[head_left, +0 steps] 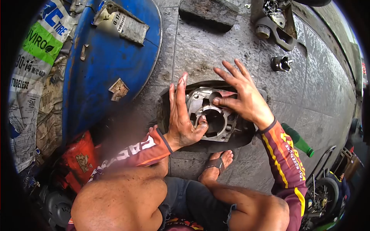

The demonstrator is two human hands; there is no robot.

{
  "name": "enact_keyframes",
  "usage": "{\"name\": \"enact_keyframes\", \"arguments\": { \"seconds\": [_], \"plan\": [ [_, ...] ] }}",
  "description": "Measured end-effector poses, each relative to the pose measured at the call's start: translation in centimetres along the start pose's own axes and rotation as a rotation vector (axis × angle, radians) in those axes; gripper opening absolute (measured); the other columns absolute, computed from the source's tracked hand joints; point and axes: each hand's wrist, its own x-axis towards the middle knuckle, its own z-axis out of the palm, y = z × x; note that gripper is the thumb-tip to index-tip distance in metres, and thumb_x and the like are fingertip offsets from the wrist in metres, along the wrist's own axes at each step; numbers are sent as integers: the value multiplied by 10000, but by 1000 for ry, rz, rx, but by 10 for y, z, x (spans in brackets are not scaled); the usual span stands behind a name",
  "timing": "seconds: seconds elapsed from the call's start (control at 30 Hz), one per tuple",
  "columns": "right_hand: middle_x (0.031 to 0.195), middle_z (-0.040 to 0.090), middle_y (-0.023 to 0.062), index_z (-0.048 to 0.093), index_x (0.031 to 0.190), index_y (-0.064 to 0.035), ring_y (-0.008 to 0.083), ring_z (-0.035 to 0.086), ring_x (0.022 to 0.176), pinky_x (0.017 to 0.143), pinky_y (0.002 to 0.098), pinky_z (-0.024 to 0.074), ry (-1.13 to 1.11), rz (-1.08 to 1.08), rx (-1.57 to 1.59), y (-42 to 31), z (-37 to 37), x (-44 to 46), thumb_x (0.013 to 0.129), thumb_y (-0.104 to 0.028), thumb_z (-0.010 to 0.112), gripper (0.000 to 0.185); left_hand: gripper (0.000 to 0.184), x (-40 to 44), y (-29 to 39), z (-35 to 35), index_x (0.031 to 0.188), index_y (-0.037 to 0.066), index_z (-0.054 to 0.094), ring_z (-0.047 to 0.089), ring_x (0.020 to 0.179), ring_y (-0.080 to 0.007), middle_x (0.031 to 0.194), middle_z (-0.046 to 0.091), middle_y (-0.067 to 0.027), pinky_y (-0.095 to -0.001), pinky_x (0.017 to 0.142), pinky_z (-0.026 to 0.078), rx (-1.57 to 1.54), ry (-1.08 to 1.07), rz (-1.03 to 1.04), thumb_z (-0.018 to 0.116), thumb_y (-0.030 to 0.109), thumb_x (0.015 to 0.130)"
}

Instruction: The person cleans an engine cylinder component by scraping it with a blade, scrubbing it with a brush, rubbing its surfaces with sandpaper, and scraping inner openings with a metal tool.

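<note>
A grey metal engine cylinder block (197, 101) with a large round bore lies in front of me on a black tray-like piece (163, 115). My left hand (183, 119) is at the block's left side, fingers stretched up and thumb at the rim of the bore. Over the upper right of the block is my right hand (246, 98), its fingers spread. The right thumb tip is by a dark round spot on the block; whether that is a hole or a loose piece, I cannot tell. Both hands cover parts of the block.
A blue panel (115, 69) and tyre wrappers (42, 50) lie left. A dark block (208, 13), a bin of metal parts (273, 19) and a metal piece like a piston (282, 64) are beyond. A green bottle (298, 140) lies right, a red object (79, 159) lower left.
</note>
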Motion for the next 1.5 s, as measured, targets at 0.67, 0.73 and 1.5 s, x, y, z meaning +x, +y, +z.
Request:
{"name": "enact_keyframes", "arguments": {
  "seconds": [0.67,0.73,1.5],
  "plan": [
    [1551,466,200,563,1461,-130,463,280,1503,1191,619,265,-17,-23,58,-5,11,24,746,-540,830,866,1095,-8,-10,8,1555,-141,54,258,1497,-491,1559,271,-398,-609,1232,28,-214,-30,-48,669,155,699],
    [1555,465,184,551,1467,-130,441,274,1511,1192,621,265,27,-113,6,-20,23,36,771,-525,818,844,1098,-6,-8,6,1575,-80,-48,297,1489,-446,1586,232,-368,-538,1217,164,-152,-45,-46,625,72,720],
    [1574,447,175,572,1466,-225,444,287,1504,1218,526,292,-398,-79,139,25,-30,16,792,-442,824,751,1021,6,-6,4,1572,-96,58,323,1500,-411,1464,528,-253,-637,1210,-2,20,-39,29,627,223,786]
  ]
}}
